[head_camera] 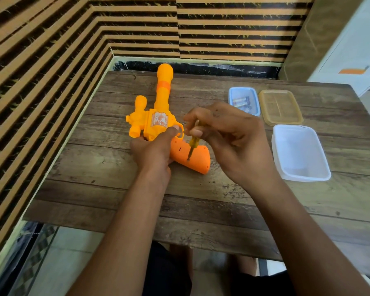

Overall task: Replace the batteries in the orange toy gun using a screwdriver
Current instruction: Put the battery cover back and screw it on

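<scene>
Evidently at the screw step, with the cover on the grip seemingly closed; probably loosening rather than refitting, though cannot tell for certain. Finds the orange toy gun (158, 118) lying on its side on the tabletop (115, 189), centre of the frame, barrel pointing toward the upper edge, grip angled to the lower right. Pins it with the left hand (153, 150), fingers curled round the body at the junction with the grip, thumb by the trigger guard. Pinches the screwdriver (193, 144) in the right hand (229, 133), fingertips closed on the top of the yellow handle, shaft tilted down, tip seated on the side of the grip, seemingly in a screw recess; too small to confirm the bite. Shows, in the upper right, a blue tub (241, 88) with batteries (241, 101) inside, an amber tub (281, 107) just beside it, and a clear tub (299, 154) lower down, right of the right hand, all apart from the gun. Calls next for keeping the shaft square to the screw, pressing down while twisting at the fingertips, and bracing the gun against the turn. Then lifting the screw out without dropping it, perhaps parking it in the clear tub, and prising off the cover to reach the cells.
</scene>
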Motion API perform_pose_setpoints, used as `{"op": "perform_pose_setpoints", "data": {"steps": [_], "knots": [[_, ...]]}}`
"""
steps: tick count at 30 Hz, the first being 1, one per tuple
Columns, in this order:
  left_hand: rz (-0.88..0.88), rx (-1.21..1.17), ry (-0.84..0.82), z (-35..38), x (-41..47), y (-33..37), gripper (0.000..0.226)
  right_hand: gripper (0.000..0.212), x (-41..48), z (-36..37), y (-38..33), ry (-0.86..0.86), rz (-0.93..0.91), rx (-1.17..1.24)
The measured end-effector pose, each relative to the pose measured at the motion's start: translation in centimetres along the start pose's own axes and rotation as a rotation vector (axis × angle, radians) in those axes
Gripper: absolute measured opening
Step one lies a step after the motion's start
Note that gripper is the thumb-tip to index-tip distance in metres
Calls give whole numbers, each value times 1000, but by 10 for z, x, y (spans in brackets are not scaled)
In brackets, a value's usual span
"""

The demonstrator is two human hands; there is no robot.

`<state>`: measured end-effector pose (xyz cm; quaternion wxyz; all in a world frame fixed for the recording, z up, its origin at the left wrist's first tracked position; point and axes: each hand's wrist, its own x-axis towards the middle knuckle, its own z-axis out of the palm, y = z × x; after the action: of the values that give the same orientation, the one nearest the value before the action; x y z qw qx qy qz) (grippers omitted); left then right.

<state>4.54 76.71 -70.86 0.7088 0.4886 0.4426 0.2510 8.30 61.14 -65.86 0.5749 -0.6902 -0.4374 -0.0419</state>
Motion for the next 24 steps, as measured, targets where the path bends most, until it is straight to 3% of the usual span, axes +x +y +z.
{"op": "perform_pose_setpoints", "data": {"steps": [4,8,14,24], "knots": [[4,-4,-7,-1,-2,2,56,21,1,-3,-1,-26,3,49],[-3,-16,5,1,-4,5,49,40,1,-5,-5,-116,15,119],[-8,-20,7,0,-4,3,53,18,2,-7,-3,-41,56,36],[-11,11,6,1,-1,3,53,17,0,-9,-1,-11,23,91]]}}
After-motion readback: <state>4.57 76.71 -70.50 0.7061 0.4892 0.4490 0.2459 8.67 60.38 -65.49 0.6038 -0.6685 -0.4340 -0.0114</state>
